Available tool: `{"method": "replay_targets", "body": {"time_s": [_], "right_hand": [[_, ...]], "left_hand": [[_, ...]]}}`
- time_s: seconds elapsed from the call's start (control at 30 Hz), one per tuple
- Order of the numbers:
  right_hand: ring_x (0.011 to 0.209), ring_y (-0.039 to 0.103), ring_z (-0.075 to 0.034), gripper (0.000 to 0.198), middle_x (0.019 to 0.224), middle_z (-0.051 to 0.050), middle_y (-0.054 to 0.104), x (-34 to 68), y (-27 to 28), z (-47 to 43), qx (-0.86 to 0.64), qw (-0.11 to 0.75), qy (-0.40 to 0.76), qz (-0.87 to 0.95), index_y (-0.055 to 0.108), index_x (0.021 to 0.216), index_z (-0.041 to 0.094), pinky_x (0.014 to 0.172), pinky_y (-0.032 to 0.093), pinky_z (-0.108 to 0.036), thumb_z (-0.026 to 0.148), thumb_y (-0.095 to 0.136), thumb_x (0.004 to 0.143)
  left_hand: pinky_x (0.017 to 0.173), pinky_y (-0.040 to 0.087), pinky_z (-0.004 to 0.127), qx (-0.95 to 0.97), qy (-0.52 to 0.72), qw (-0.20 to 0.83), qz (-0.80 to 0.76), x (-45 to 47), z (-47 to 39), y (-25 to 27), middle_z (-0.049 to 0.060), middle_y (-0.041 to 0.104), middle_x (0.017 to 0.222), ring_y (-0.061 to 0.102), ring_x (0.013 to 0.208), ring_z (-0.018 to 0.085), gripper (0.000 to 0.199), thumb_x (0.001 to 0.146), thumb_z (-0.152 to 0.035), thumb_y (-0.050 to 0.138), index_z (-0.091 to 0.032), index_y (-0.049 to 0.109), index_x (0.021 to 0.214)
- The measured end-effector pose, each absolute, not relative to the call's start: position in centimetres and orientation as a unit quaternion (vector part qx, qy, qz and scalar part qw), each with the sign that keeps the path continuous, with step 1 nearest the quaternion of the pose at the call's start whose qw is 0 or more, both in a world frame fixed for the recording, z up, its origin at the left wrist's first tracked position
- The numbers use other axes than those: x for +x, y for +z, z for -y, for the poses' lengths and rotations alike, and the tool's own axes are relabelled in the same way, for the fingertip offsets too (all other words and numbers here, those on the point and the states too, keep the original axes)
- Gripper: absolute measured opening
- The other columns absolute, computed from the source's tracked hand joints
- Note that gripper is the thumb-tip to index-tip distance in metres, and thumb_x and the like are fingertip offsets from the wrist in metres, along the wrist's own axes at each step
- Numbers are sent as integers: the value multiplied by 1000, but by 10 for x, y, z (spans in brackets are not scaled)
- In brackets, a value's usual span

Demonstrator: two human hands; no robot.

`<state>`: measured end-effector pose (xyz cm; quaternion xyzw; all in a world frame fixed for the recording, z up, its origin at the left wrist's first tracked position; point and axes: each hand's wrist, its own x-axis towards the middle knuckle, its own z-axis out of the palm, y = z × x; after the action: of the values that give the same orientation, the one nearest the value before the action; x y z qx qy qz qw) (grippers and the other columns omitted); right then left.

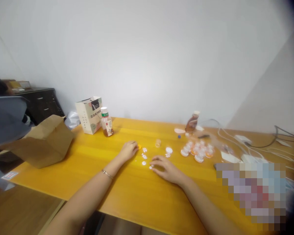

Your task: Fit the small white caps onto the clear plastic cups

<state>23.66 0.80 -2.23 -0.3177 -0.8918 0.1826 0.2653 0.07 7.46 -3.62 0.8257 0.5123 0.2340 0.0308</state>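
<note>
My left hand rests on the yellow-brown table with its fingers curled together. A small orange disc is pinched at its fingertips. My right hand is over the table, thumb and fingers apart. By its thumb tip is a small white round piece; whether it touches the thumb is hard to tell. Between the hands lie a white disc and small white cut-out pieces with a pattern. Behind my right hand are a larger white disc and a small clear cup-like piece.
A cluster of clear and orange round parts sits at the right. Farther back stand a brown bottle, a labelled drink bottle and a paper bag. White cables run along the right. An open cardboard box is at left.
</note>
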Motion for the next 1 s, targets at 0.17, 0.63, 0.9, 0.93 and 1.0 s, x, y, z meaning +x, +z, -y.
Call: {"method": "replay_targets", "body": {"time_s": [0.17,0.63,0.9,0.93,1.0], "right_hand": [[97,51,-17,24,100,-6,52,237,-27,-10,-319,235,208,894,60,101,24,89,40,-32,30,49,80],[85,56,-16,21,91,-5,56,242,-34,-19,-324,252,215,886,65,84,22,80,45,-30,31,47,81],[85,56,-16,20,91,-6,56,243,-34,-19,-323,254,211,887,65,85,22,80,45,-30,30,47,81],[85,56,-16,20,91,-6,56,242,-34,-20,-324,253,212,887,65,85,22,79,45,-30,30,47,81],[84,56,-16,20,90,-5,56,242,-34,-20,-325,251,215,886,65,84,22,79,45,-30,30,47,81]], "left_hand": [[79,37,31,816,227,23,-531,2,-70,-34,7,60,85,54,87,19,15,82,-23,41,-17,54,82],[88,33,28,887,186,244,-345,11,-27,6,4,61,97,53,92,15,18,75,-30,56,-18,55,88],[90,32,30,880,181,234,-370,4,-32,7,4,62,99,52,95,18,29,68,-32,62,-20,59,94],[88,34,29,876,183,239,-377,0,-35,7,4,62,97,53,92,18,26,69,-31,61,-19,60,92],[79,39,26,867,173,246,-397,-9,-41,6,5,64,89,56,83,16,20,70,-28,57,-16,61,86]]}}
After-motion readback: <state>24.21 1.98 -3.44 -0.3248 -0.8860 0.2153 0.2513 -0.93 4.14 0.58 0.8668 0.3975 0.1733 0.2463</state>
